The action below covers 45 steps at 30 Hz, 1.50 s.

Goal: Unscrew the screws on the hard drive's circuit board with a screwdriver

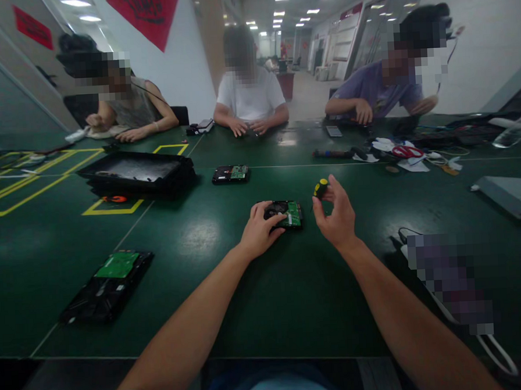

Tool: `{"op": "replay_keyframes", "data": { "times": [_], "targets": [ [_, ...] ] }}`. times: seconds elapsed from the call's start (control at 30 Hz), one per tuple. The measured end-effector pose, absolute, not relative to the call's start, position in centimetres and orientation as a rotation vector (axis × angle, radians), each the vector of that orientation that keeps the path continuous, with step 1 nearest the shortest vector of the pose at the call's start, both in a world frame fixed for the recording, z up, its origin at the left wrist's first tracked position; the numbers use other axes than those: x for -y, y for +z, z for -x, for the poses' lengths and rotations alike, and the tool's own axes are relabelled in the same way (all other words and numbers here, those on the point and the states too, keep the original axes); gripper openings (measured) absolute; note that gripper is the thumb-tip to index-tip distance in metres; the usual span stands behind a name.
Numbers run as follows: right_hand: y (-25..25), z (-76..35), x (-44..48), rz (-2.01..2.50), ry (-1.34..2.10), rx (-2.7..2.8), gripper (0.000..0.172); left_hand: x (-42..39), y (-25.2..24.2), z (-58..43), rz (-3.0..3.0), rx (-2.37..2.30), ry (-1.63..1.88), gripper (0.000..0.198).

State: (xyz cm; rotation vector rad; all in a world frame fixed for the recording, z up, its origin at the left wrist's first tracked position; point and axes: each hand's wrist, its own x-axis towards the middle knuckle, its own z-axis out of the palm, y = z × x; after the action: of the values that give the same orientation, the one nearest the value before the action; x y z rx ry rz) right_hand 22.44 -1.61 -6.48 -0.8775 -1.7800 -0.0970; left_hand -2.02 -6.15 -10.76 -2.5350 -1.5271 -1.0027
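My left hand (260, 230) lies over a hard drive (294, 212) on the green table, its fingers on top and its thumb along the near side. The drive's green circuit board faces up, and its left part is covered by my fingers. Just right of it, my right hand (339, 221) is raised above the table, pinching a screwdriver (320, 188) by its short yellow and black handle. The screwdriver's shaft is hardly visible. Beyond my left hand a second hard drive (230, 174) rests flat, board up.
At the near left lies another black drive (110, 284) with a green board. Stacked black trays (137, 172) stand behind it. A blurred, strapped object (448, 278) and a grey box (509, 196) are on the right. Cables and scraps (409, 152) lie farther back. Three people sit opposite.
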Motion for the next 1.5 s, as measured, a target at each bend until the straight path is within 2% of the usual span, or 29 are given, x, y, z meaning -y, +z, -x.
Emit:
{"op": "replay_keyframes", "data": {
  "times": [0.47, 0.87, 1.5],
  "targets": [
    [-6.9, -21.9, 1.8, 0.836, 0.079, 1.671, 0.063, 6.3, -10.6, 1.8, 2.519, 1.538, -0.968, 0.039],
    [-7.0, -21.8, 2.1, 0.877, 0.058, 1.698, 0.061, 6.4, -11.1, 1.7, 2.579, 1.685, -0.995, 0.043],
    [-6.9, -22.0, 2.1, 0.91, 0.069, 1.777, 0.064, 6.0, -11.7, 2.0, 2.58, 1.658, -1.001, 0.044]
  ]
}}
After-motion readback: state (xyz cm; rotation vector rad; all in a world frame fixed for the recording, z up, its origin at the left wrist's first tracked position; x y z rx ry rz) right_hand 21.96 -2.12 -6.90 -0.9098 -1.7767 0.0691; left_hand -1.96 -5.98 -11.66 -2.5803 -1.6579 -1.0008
